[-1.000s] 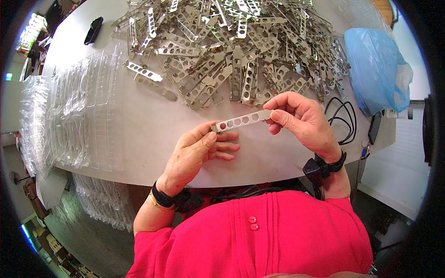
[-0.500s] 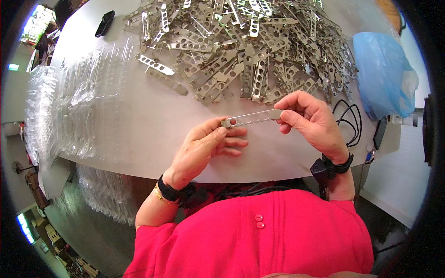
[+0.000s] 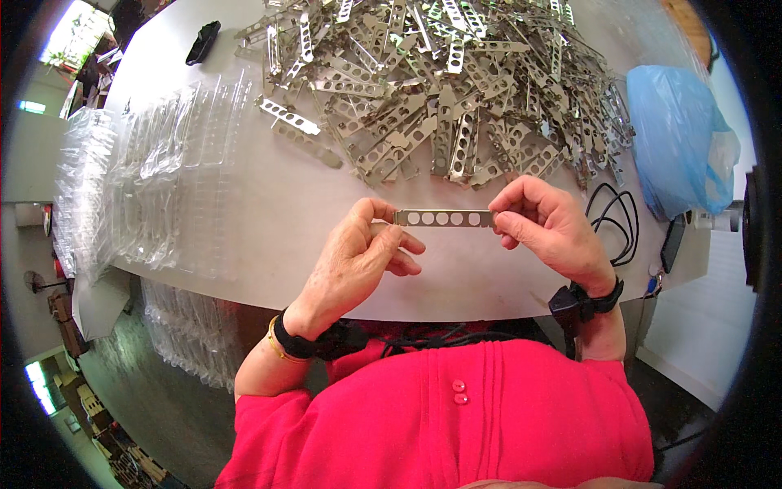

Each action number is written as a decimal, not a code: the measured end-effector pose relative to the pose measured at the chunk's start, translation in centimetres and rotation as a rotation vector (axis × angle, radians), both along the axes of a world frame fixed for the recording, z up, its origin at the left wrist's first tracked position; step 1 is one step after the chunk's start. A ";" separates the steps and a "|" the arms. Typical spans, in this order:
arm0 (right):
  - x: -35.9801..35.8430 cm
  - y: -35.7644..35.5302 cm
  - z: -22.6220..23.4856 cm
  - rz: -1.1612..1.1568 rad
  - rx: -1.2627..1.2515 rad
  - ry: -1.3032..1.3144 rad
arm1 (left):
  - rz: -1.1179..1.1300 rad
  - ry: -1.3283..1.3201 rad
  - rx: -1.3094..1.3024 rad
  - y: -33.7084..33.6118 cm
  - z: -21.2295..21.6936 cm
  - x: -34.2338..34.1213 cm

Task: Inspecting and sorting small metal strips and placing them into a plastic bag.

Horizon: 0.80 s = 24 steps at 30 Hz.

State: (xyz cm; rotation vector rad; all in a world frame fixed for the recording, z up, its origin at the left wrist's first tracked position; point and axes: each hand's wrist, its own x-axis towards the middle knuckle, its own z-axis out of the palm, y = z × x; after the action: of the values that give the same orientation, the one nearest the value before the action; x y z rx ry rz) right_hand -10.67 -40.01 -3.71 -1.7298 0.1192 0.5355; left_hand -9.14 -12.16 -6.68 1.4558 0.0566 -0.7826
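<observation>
A narrow metal bracket (image 3: 449,218) with a row of round holes is held level above the near part of the table. My left hand (image 3: 358,253) pinches its left end between thumb and forefinger, the other fingers loosely curled below. At the right end, the thumb and fingertips of my right hand (image 3: 550,232) grip the bracket. Its broad side faces up, and the white tabletop shows through the holes. Beyond my hands lies a large heap of similar metal brackets (image 3: 456,98). One separate bracket (image 3: 289,116) rests at the heap's left edge.
Clear plastic trays (image 3: 175,163) are stacked at the table's left. A blue plastic bag (image 3: 680,138) stands at the right, near a coiled black cable (image 3: 615,220). A small black object (image 3: 203,42) lies at the far left. The table's front edge (image 3: 391,319) curves before me.
The bracket has gone from tilted, right end higher, to level, and its row of holes has turned to face up. Both hands keep their hold. The whole view has shifted slightly.
</observation>
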 end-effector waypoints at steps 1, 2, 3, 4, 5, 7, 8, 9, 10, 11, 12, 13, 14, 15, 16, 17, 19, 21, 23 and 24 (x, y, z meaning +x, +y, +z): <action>-0.1 -0.1 -0.1 0.003 -0.014 0.019 | -0.016 0.001 0.027 0.0 0.2 0.1; -0.1 -0.1 -0.2 0.026 0.003 0.017 | -0.024 0.001 0.048 0.0 0.3 0.2; -0.2 -0.2 -0.3 0.042 0.003 0.028 | -0.034 -0.003 0.066 0.0 0.3 0.3; -0.3 -0.2 -0.4 0.058 0.002 0.039 | -0.046 -0.008 0.085 -0.1 0.4 0.3; -0.3 -0.3 -0.5 0.079 -0.021 0.049 | -0.051 -0.009 0.105 -0.2 0.3 0.4; -0.2 -0.3 -0.6 0.127 -0.053 0.058 | -0.061 -0.022 0.142 -0.6 0.1 0.5; -0.2 -0.2 -0.8 0.140 -0.090 0.055 | -0.072 -0.035 0.161 -0.8 -0.1 0.5; -0.1 0.0 -0.9 0.157 -0.112 0.043 | -0.082 -0.057 0.176 -0.9 -0.2 0.6; 0.0 0.1 -1.0 0.167 -0.172 0.065 | -0.091 -0.061 0.209 -1.0 -0.3 0.6; -0.1 0.1 -0.9 0.142 -0.137 0.068 | -0.092 -0.076 0.191 -1.0 -0.4 0.7; -0.2 0.2 -0.8 0.110 -0.140 0.107 | -0.093 -0.073 0.191 -1.0 -0.4 0.7; -0.2 0.3 -0.7 0.081 -0.124 0.142 | -0.094 -0.070 0.191 -0.9 -0.4 0.6; -0.3 0.3 -0.6 0.088 -0.152 0.135 | -0.096 -0.075 0.201 -0.7 -0.3 0.6; -0.2 0.3 -0.5 0.098 -0.161 0.123 | -0.099 -0.080 0.210 -0.6 -0.3 0.6; -0.2 0.2 -0.3 0.103 -0.171 0.115 | -0.100 -0.097 0.212 -0.4 -0.2 0.6; -0.2 0.2 -0.2 0.115 -0.188 0.107 | -0.096 -0.090 0.238 -0.2 -0.1 0.6; -0.2 0.0 -0.1 0.134 -0.224 0.098 | -0.083 -0.100 0.273 0.3 0.0 0.8; -0.3 -0.2 -0.1 0.149 -0.273 0.070 | -0.035 -0.214 0.254 1.2 0.4 1.7; -0.5 -0.3 -0.2 0.153 -0.294 0.028 | 0.016 -0.420 0.388 2.5 0.9 2.9; -0.5 -0.3 -0.4 0.149 -0.290 -0.001 | -0.017 -0.576 0.564 3.1 1.2 3.5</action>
State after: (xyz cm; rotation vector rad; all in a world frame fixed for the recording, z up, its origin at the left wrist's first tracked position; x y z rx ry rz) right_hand -11.21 -40.28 -4.11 -2.0328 0.0699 0.6520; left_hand -5.59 -9.07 -5.48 2.1754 -0.1891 -0.3401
